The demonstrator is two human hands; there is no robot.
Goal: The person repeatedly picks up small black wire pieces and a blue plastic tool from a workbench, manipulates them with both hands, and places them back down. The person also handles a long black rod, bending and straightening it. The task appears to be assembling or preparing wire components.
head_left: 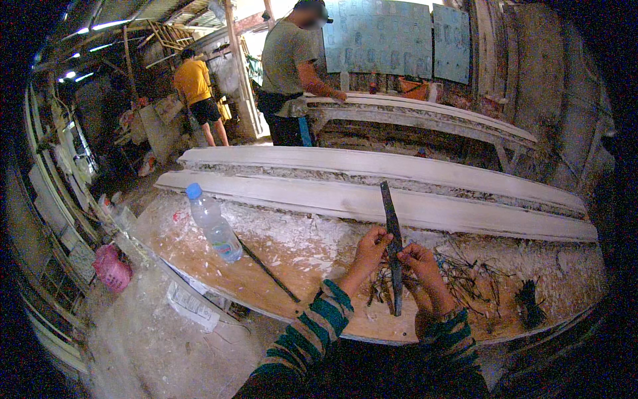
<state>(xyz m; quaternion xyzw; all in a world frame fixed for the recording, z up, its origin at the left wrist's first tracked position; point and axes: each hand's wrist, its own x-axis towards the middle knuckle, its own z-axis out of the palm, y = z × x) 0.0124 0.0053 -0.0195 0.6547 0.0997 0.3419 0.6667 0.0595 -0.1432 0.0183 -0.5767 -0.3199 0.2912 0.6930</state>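
Note:
A long, narrow dark flat strip (391,213) with tapered ends stands nearly upright in front of me, above the table's near edge. My left hand (372,247) pinches it near its middle from the left. From the right, my right hand (420,261) grips it slightly lower, fingertips closed on its edge. Thin dark strands (473,279) lie tangled on the table beside and behind my right hand. Further right is a dark bunched bundle (530,304). Beyond the strip, two long white-coated boards (286,197) lie across the table.
A clear water bottle (216,225) with a blue cap and a thin dark rod (269,271) lie left on the powdery wooden table (312,259). A pink basket (112,268) is at the far left. One person (286,63) works at another bench (425,114); another person (193,83) stands behind.

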